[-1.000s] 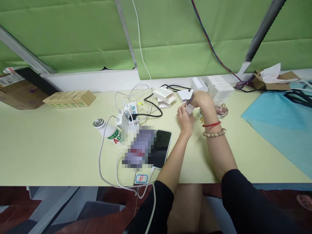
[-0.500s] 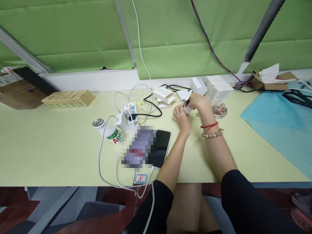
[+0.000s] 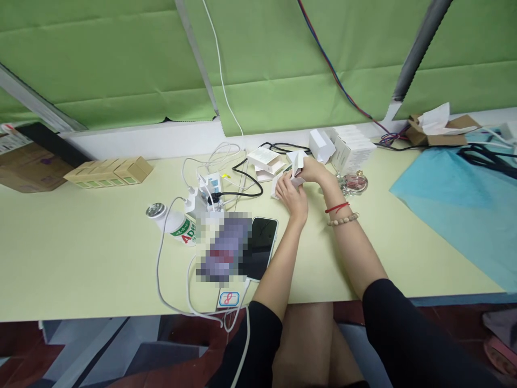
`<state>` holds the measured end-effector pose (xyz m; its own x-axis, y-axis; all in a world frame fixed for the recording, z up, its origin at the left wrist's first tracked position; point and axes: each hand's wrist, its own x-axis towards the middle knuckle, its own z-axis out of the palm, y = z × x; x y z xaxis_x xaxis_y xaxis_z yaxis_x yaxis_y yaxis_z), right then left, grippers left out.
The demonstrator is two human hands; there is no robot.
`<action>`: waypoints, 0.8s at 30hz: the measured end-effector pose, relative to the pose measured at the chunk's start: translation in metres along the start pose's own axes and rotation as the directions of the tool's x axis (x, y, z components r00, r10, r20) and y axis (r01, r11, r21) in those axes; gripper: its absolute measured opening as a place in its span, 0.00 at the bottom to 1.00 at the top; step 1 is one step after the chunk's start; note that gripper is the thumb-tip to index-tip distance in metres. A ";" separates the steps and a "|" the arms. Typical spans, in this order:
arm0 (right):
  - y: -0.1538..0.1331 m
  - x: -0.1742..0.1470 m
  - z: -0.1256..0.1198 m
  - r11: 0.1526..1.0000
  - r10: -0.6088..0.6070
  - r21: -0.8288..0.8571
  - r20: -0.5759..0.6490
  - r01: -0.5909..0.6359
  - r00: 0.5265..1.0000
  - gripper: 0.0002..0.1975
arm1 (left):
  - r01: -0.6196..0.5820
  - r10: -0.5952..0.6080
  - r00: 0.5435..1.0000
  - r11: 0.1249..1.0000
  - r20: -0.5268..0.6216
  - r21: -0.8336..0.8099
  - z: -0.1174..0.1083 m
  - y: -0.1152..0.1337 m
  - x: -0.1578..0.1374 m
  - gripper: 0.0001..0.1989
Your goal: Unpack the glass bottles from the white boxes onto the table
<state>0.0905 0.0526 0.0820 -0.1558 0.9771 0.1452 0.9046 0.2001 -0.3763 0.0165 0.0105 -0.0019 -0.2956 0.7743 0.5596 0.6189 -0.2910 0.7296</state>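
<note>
Both hands meet over the far middle of the pale yellow bench (image 3: 81, 258), working on a small white carton (image 3: 297, 164) with its flaps open. The right hand (image 3: 314, 171) is curled around the carton's right side and grips it, a red string and a bead bracelet on its wrist. The left hand (image 3: 291, 193), fingers bent, pinches the carton's lower left flap from the near side. The carton is lifted just above the bench, close in front of a row of white boxes (image 3: 349, 148) on the far right. Just left of it lie two more small boxes (image 3: 264, 160). Further left sits a white power strip (image 3: 205, 191) with plugged cables. A dark phone (image 3: 262, 245) lies nearer, and a small white bottle (image 3: 172, 223) lies on its side at the left. A blue sheet (image 3: 456, 199) covers the bench's right end.
</note>
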 end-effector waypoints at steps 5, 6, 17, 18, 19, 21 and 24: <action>0.000 0.003 0.004 1.000 0.007 0.008 -0.055 -0.006 0.998 0.10 | -0.004 0.006 0.999 0.999 -0.037 0.044 0.000 -0.001 -0.001 0.25; 0.000 0.004 0.004 1.000 0.010 0.000 -0.055 -0.010 0.998 0.10 | 0.000 0.002 0.999 0.999 -0.037 0.053 -0.001 -0.001 -0.001 0.26; -0.017 -0.013 -0.029 0.999 0.006 0.039 0.048 -0.008 0.999 0.08 | -0.003 0.008 0.999 0.994 -0.053 0.107 -0.005 0.004 -0.002 0.31; -0.017 -0.015 -0.033 0.999 0.009 0.041 0.042 -0.011 0.999 0.08 | -0.005 0.012 0.998 0.994 -0.059 0.109 -0.004 0.004 -0.002 0.30; -0.016 -0.017 -0.037 0.999 0.008 0.043 0.032 -0.009 0.999 0.08 | -0.004 0.011 0.998 0.994 -0.066 0.109 -0.003 0.003 -0.002 0.29; -0.012 -0.021 -0.046 0.998 0.002 0.057 -0.002 -0.001 1.000 0.08 | 0.006 0.003 0.997 0.994 -0.082 0.106 -0.001 0.003 -0.002 0.28; -0.006 -0.028 -0.057 0.995 0.022 0.101 -0.071 -0.014 0.997 0.10 | 0.008 0.000 0.996 0.995 -0.089 0.098 0.000 0.003 -0.002 0.26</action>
<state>0.1117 0.0201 0.1320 -0.1076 0.9735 0.2017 0.8622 0.1924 -0.4687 0.0186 0.0079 -0.0012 -0.3591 0.7209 0.5927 0.6848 -0.2280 0.6921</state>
